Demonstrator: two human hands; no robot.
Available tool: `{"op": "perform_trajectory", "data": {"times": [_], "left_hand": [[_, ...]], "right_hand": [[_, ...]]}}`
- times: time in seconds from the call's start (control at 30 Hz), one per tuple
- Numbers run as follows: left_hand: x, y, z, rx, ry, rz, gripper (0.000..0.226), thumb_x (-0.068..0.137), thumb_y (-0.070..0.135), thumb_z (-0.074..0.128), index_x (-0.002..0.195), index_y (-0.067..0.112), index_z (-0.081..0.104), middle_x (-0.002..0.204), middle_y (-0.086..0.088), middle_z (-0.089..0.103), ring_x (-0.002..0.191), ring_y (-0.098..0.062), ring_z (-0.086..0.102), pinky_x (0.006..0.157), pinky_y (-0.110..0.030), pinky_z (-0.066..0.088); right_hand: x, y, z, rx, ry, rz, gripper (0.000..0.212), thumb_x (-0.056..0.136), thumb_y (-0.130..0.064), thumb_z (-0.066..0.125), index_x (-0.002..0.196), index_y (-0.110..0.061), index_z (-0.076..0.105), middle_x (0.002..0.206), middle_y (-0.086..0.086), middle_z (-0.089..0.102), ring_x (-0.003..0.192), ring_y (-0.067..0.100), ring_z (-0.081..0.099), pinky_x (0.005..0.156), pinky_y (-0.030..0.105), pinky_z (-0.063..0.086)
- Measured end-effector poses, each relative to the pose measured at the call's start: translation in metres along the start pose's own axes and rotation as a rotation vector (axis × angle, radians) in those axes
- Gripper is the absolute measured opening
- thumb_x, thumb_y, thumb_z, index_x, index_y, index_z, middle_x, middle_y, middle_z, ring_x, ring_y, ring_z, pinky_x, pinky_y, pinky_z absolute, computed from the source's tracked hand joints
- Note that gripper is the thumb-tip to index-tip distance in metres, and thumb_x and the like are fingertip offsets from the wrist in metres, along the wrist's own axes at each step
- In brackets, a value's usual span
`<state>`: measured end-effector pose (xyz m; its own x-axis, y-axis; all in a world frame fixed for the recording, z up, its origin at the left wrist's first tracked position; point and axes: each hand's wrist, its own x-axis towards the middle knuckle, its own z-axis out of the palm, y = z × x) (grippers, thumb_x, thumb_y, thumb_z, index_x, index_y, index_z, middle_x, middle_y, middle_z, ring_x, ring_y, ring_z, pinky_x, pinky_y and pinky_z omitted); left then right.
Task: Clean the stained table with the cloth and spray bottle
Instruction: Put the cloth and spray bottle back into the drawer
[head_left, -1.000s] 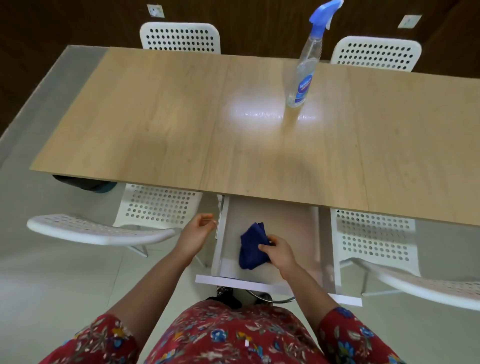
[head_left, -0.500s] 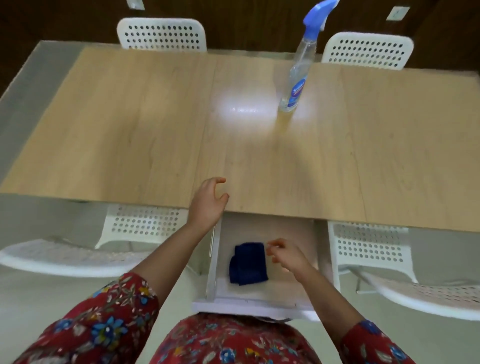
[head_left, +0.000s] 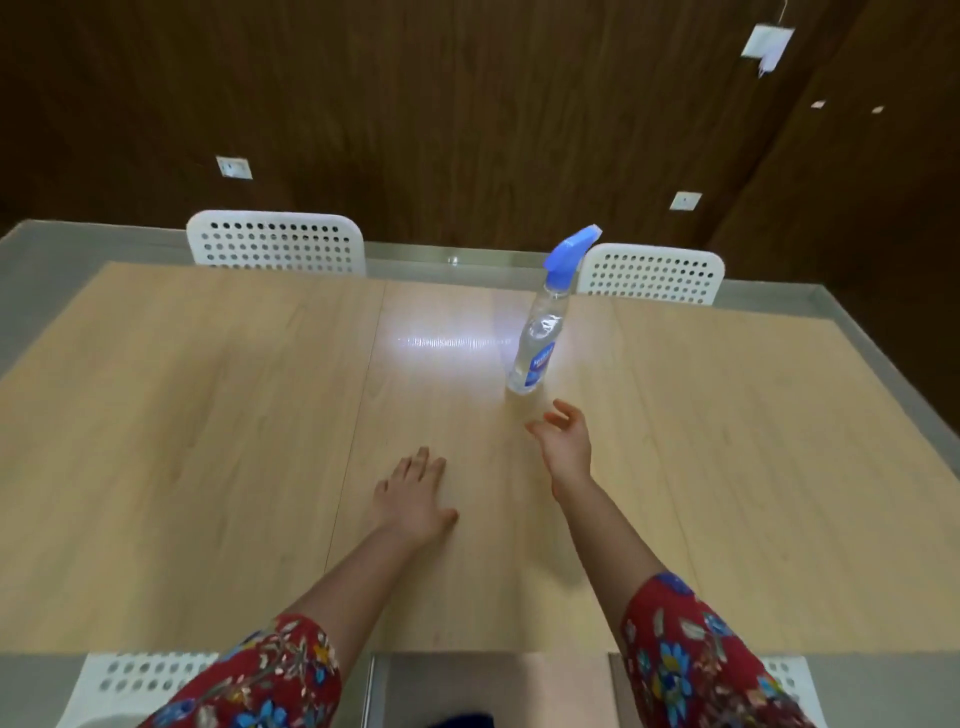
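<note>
Head view: right hand (head_left: 563, 444), fingers spread and empty, reaches toward the upright spray bottle (head_left: 540, 332); left hand (head_left: 415, 499) lies flat, empty, on the tabletop (head_left: 208, 415). Cloth (head_left: 457, 721) sits below the near edge. Cleaning not yet begun.

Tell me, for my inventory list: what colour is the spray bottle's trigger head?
Blue, atop the clear plastic spray bottle; head view.

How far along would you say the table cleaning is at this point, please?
Barely begun. Done: nothing visible; the table shows no spray or wiped patch. In hand: the open right hand is just short of the upright spray bottle; the left hand lies flat on the wood. Left: spraying, fetching the cloth, wiping.
</note>
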<state>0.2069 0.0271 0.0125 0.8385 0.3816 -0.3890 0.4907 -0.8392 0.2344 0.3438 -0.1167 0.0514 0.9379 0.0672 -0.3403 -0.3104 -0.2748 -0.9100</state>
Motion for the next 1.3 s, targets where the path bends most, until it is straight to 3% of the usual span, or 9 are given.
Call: {"op": "perform_trajectory", "data": {"times": [0.13,0.27,0.4,0.6,0.73,0.83,0.93,1.07,1.3], "left_hand": [[0.008,-0.004,0.005,-0.03,0.003,0.006,0.085,0.087,0.056,0.054,0.154,0.03,0.011,0.163,0.005,-0.002,0.149,-0.019,0.007,0.119,-0.04,0.02],[0.01,-0.007,0.009,-0.051,0.009,0.01,0.084,0.087,0.055,0.056,0.154,0.031,0.011,0.163,0.007,-0.003,0.149,-0.018,0.005,0.12,-0.039,0.019],[0.011,-0.007,0.009,-0.084,0.01,0.01,0.085,0.086,0.055,0.058,0.154,0.032,0.012,0.163,0.008,-0.003,0.149,-0.016,0.004,0.12,-0.039,0.017],[0.008,-0.008,0.007,-0.125,0.01,-0.001,0.084,0.086,0.053,0.061,0.153,0.033,0.015,0.163,0.011,-0.002,0.149,-0.015,0.005,0.12,-0.036,0.018],[0.011,-0.01,0.006,-0.128,0.038,0.009,0.087,0.08,0.053,0.068,0.152,0.033,0.023,0.162,0.008,0.007,0.148,-0.016,0.013,0.118,-0.033,0.022],[0.012,-0.014,-0.003,-0.124,-0.017,0.049,0.082,0.085,0.051,0.064,0.153,0.028,0.023,0.162,0.004,0.011,0.147,-0.017,0.015,0.118,-0.034,0.023],[-0.011,-0.016,-0.01,-0.14,0.07,0.103,0.07,0.092,0.046,0.057,0.152,0.025,0.028,0.159,0.002,0.025,0.144,-0.016,0.028,0.114,-0.031,0.029],[-0.079,-0.023,0.01,-0.322,0.301,0.093,0.046,0.092,0.034,0.06,0.136,0.022,0.053,0.14,0.004,0.052,0.125,-0.018,0.051,0.098,-0.031,0.042],[-0.189,-0.056,0.062,-0.455,0.377,-0.035,0.033,0.092,0.016,0.057,0.125,0.02,0.061,0.13,0.004,0.058,0.115,-0.02,0.058,0.09,-0.033,0.045]], "right_hand": [[0.053,-0.035,0.018,-0.04,0.055,-0.152,0.097,0.07,-0.018,0.084,0.149,-0.017,0.027,0.149,0.005,0.038,0.133,0.023,0.042,0.109,0.041,0.039],[0.093,-0.05,0.033,-0.023,-0.052,-0.234,0.117,0.063,-0.016,0.09,0.153,-0.019,0.015,0.154,0.006,0.032,0.138,0.025,0.037,0.111,0.047,0.036],[0.107,-0.047,0.039,-0.035,-0.089,-0.318,0.103,0.067,-0.017,0.087,0.147,-0.02,0.021,0.141,0.004,0.043,0.127,0.025,0.046,0.102,0.049,0.046],[0.06,-0.031,0.024,0.074,-0.018,-0.272,0.087,0.06,-0.019,0.091,0.13,-0.021,0.039,0.12,-0.004,0.057,0.106,0.017,0.06,0.091,0.036,0.052],[-0.017,-0.008,-0.01,0.2,-0.137,-0.153,0.065,0.068,-0.013,0.085,0.121,-0.015,0.048,0.106,0.0,0.061,0.091,0.012,0.063,0.071,0.022,0.052],[-0.077,0.016,-0.043,0.173,-0.26,-0.115,0.065,0.06,-0.016,0.081,0.117,-0.016,0.05,0.099,-0.001,0.062,0.085,0.008,0.065,0.066,0.019,0.051],[-0.129,0.041,-0.079,0.012,-0.418,-0.093,0.063,0.056,-0.017,0.082,0.112,-0.022,0.052,0.099,0.0,0.063,0.089,0.011,0.064,0.073,0.025,0.054],[-0.181,0.066,-0.116,-0.33,-0.622,-0.155,0.068,0.062,-0.014,0.082,0.115,-0.037,0.048,0.099,-0.015,0.063,0.09,0.003,0.063,0.074,0.024,0.054],[-0.215,0.136,-0.123,-0.869,-0.73,-0.283,0.094,0.05,-0.039,0.076,0.137,-0.03,0.041,0.124,-0.008,0.051,0.109,0.013,0.054,0.087,0.036,0.052]]}}
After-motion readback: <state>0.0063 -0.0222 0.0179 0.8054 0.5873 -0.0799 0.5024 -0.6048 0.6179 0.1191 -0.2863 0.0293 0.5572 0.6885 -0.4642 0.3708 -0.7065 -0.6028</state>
